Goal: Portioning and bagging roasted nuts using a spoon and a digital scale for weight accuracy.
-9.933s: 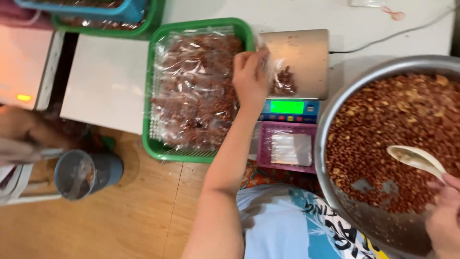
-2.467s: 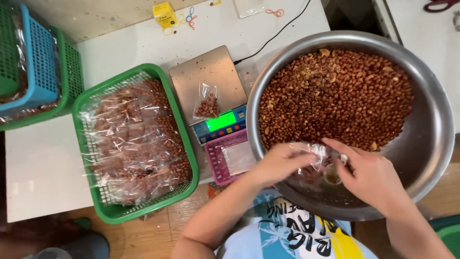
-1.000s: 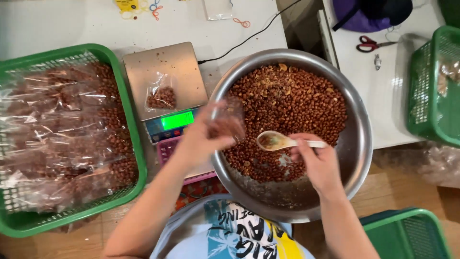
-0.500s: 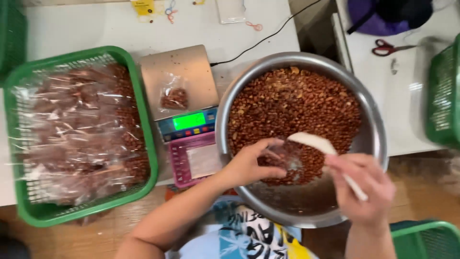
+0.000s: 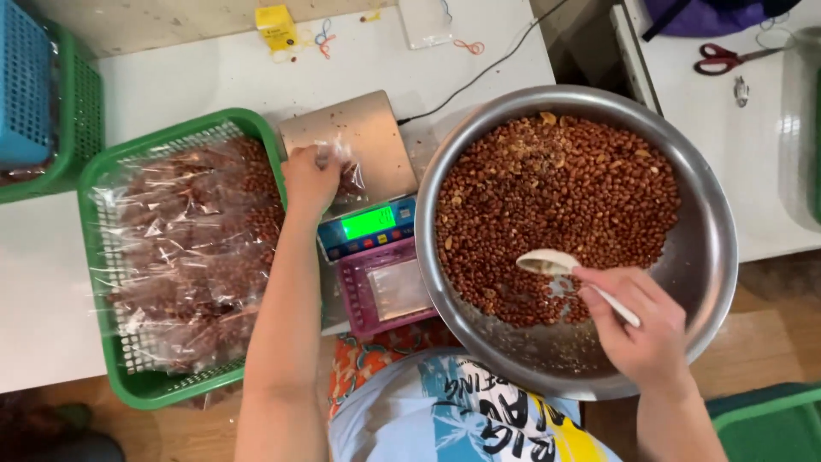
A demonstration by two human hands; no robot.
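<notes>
Your left hand (image 5: 310, 178) sits left of centre in the frame, fingers pinched together on the top of a small clear plastic bag of brown peanuts (image 5: 346, 177). That bag rests on the steel platform of the pink digital kitchen scale (image 5: 372, 248), whose green display is lit just below it. Your right hand (image 5: 637, 325), in the lower right of the frame, is clamped around the handle of a white plastic spoon (image 5: 556, 265), its bowl lying over the nuts. Those roasted brown peanuts fill the large round stainless-steel bowl (image 5: 714, 257) that takes up the centre right. Just left of your left forearm, the green plastic mesh basket (image 5: 111, 359) holds many sealed clear bags of peanuts. On the white tabletop (image 5: 188, 77) above it lies 1 small yellow box (image 5: 276, 27); red-handled scissors (image 5: 727, 58) lie in the upper right corner.
</notes>
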